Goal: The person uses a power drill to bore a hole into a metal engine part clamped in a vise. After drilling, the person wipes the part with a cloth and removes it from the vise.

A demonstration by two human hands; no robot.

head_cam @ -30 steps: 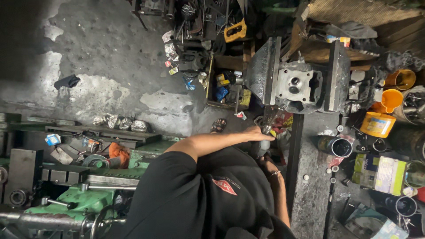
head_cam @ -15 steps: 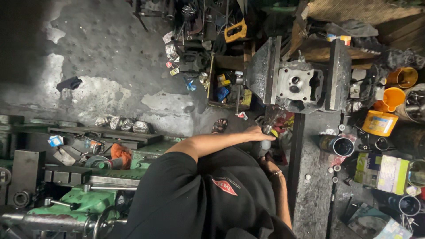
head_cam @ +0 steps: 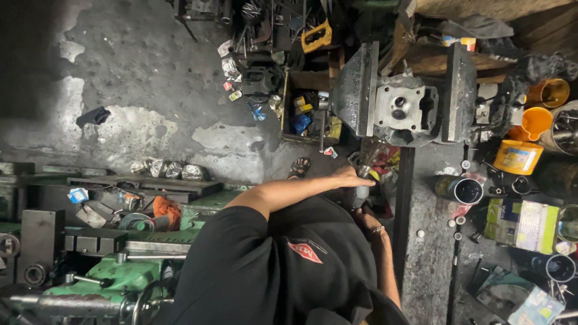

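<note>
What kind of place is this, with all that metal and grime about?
Most likely a machine or engine repair workshop. A grey metal casting sits clamped in a big vise, a green lathe-like machine stands on the stained floor, and the person's hands grip a tool beneath the vise.

Machine wkshop: green lathe (head_cam: 90, 271), bench vise (head_cam: 403, 96), oily floor (head_cam: 138, 72).

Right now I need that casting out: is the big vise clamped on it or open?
Clamped: both vise plates press flush against the grey casting.
</note>
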